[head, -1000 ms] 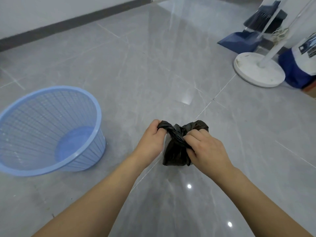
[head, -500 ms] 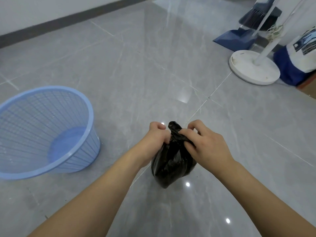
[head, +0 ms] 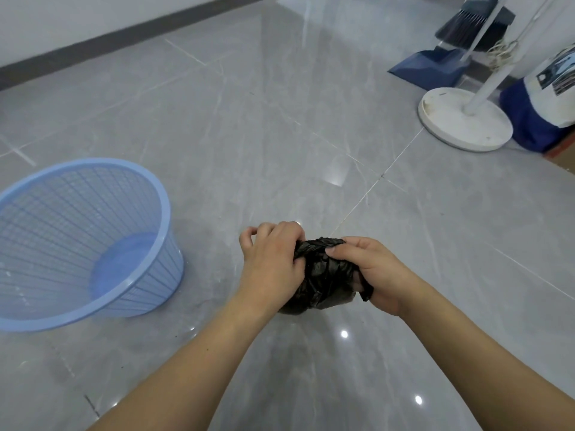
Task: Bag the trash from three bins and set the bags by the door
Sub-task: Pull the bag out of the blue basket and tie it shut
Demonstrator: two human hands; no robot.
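Note:
A small black trash bag (head: 323, 278) hangs above the grey tiled floor between both hands. My left hand (head: 270, 262) grips its twisted top from the left with curled fingers. My right hand (head: 370, 272) holds the bag's right side, thumb pressed on the top and fingers wrapped round a tail of plastic. A light blue mesh bin (head: 77, 244) stands on the floor to the left; nothing shows inside it.
At the back right stand a white round fan base (head: 463, 122), a blue dustpan (head: 432, 68) with a broom (head: 473, 23), and a blue and white sack (head: 541, 110). A dark skirting runs along the far wall.
Both hands have worked the bag's neck: the upright twisted top is now bunched down between them, and my right hand has slid lower round the bag's side.

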